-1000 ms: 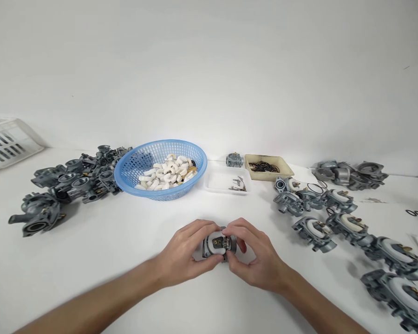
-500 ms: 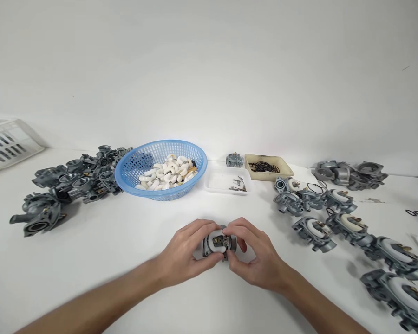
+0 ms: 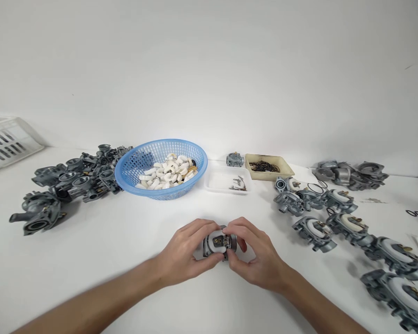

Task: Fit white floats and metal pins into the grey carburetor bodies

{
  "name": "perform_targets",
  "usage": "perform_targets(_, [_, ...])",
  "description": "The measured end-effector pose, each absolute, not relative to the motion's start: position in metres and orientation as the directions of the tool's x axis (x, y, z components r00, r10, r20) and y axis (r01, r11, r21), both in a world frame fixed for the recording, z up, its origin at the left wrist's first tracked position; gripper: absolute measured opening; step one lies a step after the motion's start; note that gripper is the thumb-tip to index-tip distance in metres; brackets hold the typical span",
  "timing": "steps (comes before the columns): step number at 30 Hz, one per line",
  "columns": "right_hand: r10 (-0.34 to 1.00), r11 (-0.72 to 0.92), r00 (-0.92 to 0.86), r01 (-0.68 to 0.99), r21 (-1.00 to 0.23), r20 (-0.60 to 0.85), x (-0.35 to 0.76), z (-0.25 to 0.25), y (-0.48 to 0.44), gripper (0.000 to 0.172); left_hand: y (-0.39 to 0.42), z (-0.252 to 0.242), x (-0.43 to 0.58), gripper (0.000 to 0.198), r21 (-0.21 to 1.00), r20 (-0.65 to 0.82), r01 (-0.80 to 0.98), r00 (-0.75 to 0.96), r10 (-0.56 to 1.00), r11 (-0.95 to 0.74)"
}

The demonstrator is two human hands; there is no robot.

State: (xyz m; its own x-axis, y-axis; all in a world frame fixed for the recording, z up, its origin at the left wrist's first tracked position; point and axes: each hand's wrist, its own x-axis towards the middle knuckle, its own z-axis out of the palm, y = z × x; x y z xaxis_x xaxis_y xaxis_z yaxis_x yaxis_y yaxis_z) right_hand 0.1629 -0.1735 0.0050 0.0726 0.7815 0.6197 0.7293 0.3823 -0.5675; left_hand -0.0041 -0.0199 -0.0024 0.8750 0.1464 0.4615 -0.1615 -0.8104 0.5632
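A grey metal carburetor (image 3: 206,248) rests on the white table between my hands, its inner side facing up. A white U-shaped float (image 3: 212,237) sits in it, with brass parts showing in the middle. My left hand (image 3: 190,248) is closed on the left part, index finger at the far edge and thumb on the near side of the float. With thumb and forefinger, my right hand (image 3: 256,253) pinches across the right end, by the float's hinge. Whether a small pin is between those fingertips, I cannot make out.
A blue basket (image 3: 125,188) of white floats stands behind, beside piled carburetors (image 3: 83,183) at left. A clear tray (image 3: 216,188) holds small metal pins; a beige tray (image 3: 285,174) holds black rings. Carburetors with floats (image 3: 348,227) spread rightward, metal bowls (image 3: 351,174) behind. A white crate (image 3: 24,139) stands far left.
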Motion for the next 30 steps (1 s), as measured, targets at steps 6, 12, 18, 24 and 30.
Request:
perform_targets(6, [0.789, 0.375, 0.073, 0.730, -0.572, 0.610, 0.1635, 0.0041, -0.1744, 0.049, -0.0196, -0.0020, -0.0031, 0.045, 0.550, 0.490, -0.184, 0.861, 0.136, -0.814])
perform_targets(12, [0.790, 0.379, 0.067, 0.727, -0.572, 0.609, 0.1638, 0.0042, -0.1735, 0.051, -0.0199, -0.0020, -0.0036, 0.044, 0.554, 0.482, -0.169, 0.863, 0.149, -0.815])
perform_targets(18, [0.795, 0.377, 0.059, 0.732, -0.567, 0.604, 0.1636, 0.0062, -0.1743, 0.051, -0.0196, -0.0005, -0.0036, 0.044, 0.561, 0.475, -0.167, 0.867, 0.150, -0.811])
perform_targets(24, [0.792, 0.377, 0.061, 0.734, -0.565, 0.608, 0.1633, 0.0062, -0.1751, 0.050, -0.0208, 0.0013, -0.0031, 0.042, 0.557, 0.484, -0.172, 0.863, 0.148, -0.813])
perform_targets(30, [0.792, 0.380, 0.057, 0.733, -0.564, 0.608, 0.1633, 0.0055, -0.1742, 0.049, -0.0203, -0.0019, -0.0026, 0.045, 0.543, 0.495, -0.179, 0.857, 0.141, -0.820])
